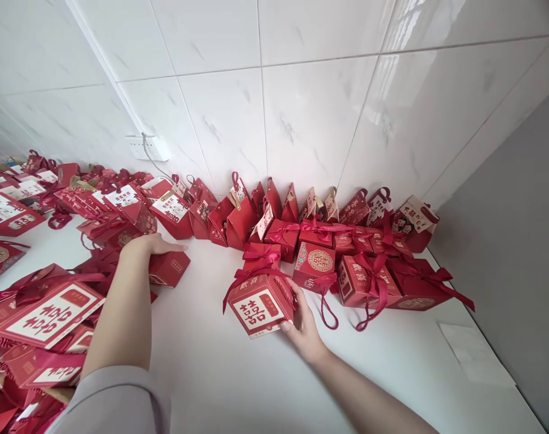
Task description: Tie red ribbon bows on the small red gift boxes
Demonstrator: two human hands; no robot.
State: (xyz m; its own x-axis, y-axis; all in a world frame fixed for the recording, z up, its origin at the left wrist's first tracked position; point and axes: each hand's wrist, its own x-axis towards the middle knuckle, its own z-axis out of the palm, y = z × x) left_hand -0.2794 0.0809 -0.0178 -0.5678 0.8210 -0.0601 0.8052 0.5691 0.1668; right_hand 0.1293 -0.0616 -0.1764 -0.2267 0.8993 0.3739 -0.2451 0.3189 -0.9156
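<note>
My right hand (307,331) grips the right side of a red gift box (258,306) with a white label, dark red Chinese characters and a ribbon on top. Its thumb presses the near lower edge, and the fingers curl round the far side by a twisted cord. To the left, my left hand (146,244) is closed over another red gift box (169,269), thumb stretched along its top; its other fingers are mostly hidden. Just behind the right-hand box stands a red box with a pink bow (261,256). A box with a round gold emblem (316,265) is to the right.
Gift boxes with ribbons (369,280) and a row of small pointed bags (240,217) line the tiled wall (310,120). More boxes (48,313) are heaped at the left of the white table (220,380). A power strip (147,147) with a cable is on the wall.
</note>
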